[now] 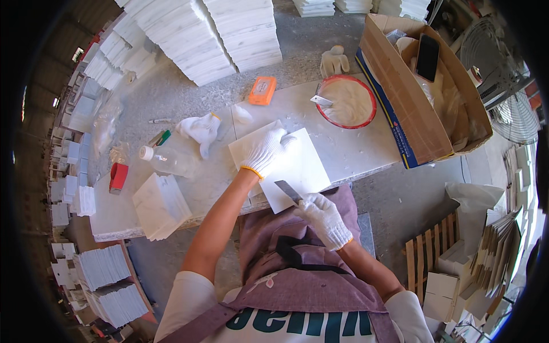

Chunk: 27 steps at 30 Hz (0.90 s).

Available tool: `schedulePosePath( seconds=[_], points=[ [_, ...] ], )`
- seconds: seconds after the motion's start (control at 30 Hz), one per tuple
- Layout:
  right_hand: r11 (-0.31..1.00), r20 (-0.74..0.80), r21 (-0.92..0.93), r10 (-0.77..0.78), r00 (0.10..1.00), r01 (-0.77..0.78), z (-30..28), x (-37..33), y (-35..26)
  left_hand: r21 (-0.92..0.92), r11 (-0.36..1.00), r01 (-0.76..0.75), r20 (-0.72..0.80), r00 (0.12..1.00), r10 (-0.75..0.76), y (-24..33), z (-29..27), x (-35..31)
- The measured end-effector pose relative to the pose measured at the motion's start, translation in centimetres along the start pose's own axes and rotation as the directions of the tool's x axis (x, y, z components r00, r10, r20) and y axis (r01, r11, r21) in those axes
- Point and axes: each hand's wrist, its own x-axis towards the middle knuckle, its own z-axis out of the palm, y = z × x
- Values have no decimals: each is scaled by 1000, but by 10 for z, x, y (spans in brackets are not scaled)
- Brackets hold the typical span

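Observation:
A square white marble tile lies at the table's front edge, its near corner reaching over the edge toward my apron. My left hand, in a white knitted glove, holds the tile from above near its far side, fingers bent and thumb a little apart. Beneath that hand another white slab shows in part. My right hand, also gloved, grips a flat grey metal scraper blade between thumb and fingers. The blade is over the tile's near part; whether it touches the surface I cannot tell.
Behind the tile are an orange box and a red-rimmed bowl of pale powder with a scraper. A cardboard box stands right. Left lie a white glove, clear bottle, red tool and stacked tiles.

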Motion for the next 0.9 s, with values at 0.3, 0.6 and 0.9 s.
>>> schedulePosePath(
  seconds=[0.3, 0.6, 0.9],
  points=[
    [995, 139, -98, 9, 990, 4, 11, 7, 4, 380, 904, -195, -218, 931, 293, 0, -3, 1],
    [969, 394, -246, 108, 913, -9, -24, 1, -29, 370, 881, -297, -367, 824, 431, -28, 19, -25],
    [970, -152, 85, -212, 966, 226, -79, -18, -54, 17, 768, -641, -188, 752, 632, 40, 50, -71]
  ],
)
